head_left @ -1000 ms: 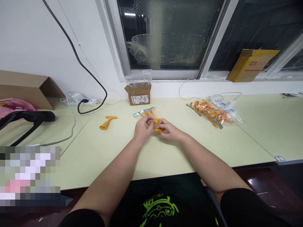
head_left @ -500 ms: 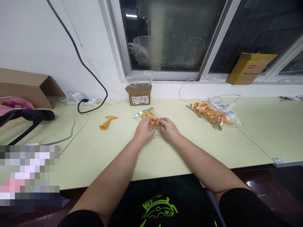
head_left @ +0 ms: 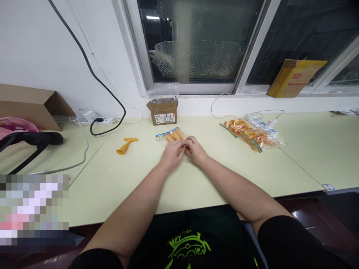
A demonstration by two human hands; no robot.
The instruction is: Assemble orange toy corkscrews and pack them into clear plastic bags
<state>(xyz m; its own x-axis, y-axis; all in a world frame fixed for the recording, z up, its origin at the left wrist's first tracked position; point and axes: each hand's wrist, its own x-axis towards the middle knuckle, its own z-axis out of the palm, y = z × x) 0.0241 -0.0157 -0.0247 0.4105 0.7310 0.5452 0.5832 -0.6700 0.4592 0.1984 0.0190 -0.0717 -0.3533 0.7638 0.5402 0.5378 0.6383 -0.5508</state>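
Note:
A clear plastic bag of orange pieces [head_left: 174,135] with a shiny coloured header strip lies on the pale green table [head_left: 196,190]. My left hand [head_left: 172,154] is closed on the near part of this bag. From the other side my right hand [head_left: 196,150] pinches the same part, its fingertips meeting those of my left hand. The fingers hide exactly what lies between them. One loose orange T-shaped piece [head_left: 126,146] rests to the left. More bagged orange pieces [head_left: 246,132] lie to the right.
A small open cardboard box [head_left: 165,114] stands by the wall. Power strips [head_left: 105,121] with cables sit at the back left and right. At the left are a large cardboard box [head_left: 25,102] and a black curved object [head_left: 36,138]. A yellow box [head_left: 297,79] leans against the window.
My fingertips have come closer together over the bag, and the orange part seen between them is now mostly covered. The view has shifted slightly.

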